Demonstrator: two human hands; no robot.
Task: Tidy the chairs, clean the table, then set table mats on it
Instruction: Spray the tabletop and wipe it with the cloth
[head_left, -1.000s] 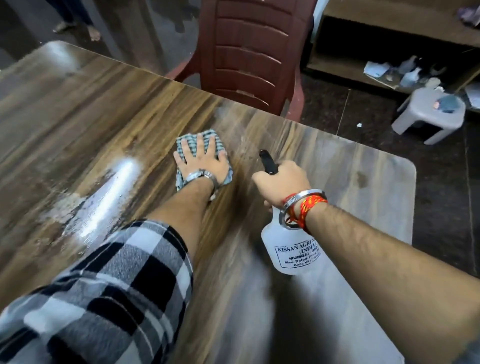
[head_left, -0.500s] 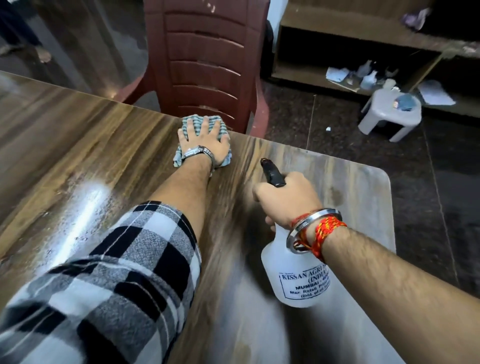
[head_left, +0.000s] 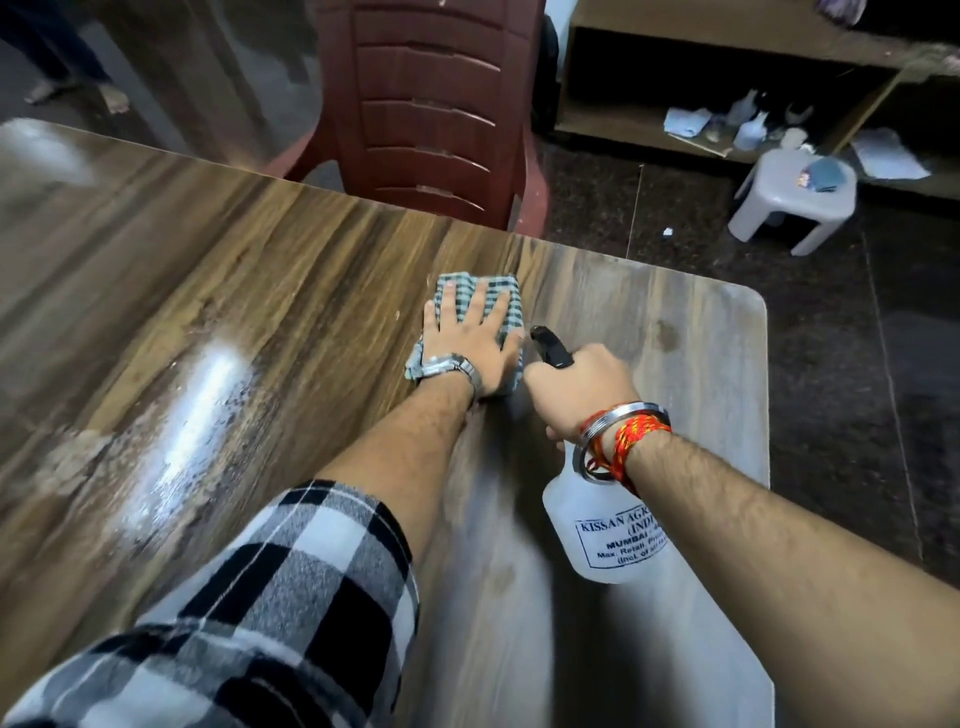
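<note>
While my checked left sleeve (head_left: 291, 597) fills the near edge of the view, the bare forearm reaches forward over the wooden table (head_left: 260, 291). My right hand (head_left: 582, 395) curls round the neck of the white spray bottle (head_left: 608, 535), held tilted above the tabletop, black nozzle pointing away. Just beyond, my left hand (head_left: 467, 343) lies flat, fingers spread straight, pressing the checked cloth (head_left: 506, 285) onto the table near its far edge. A red plastic chair (head_left: 431, 104) stands behind that edge.
</note>
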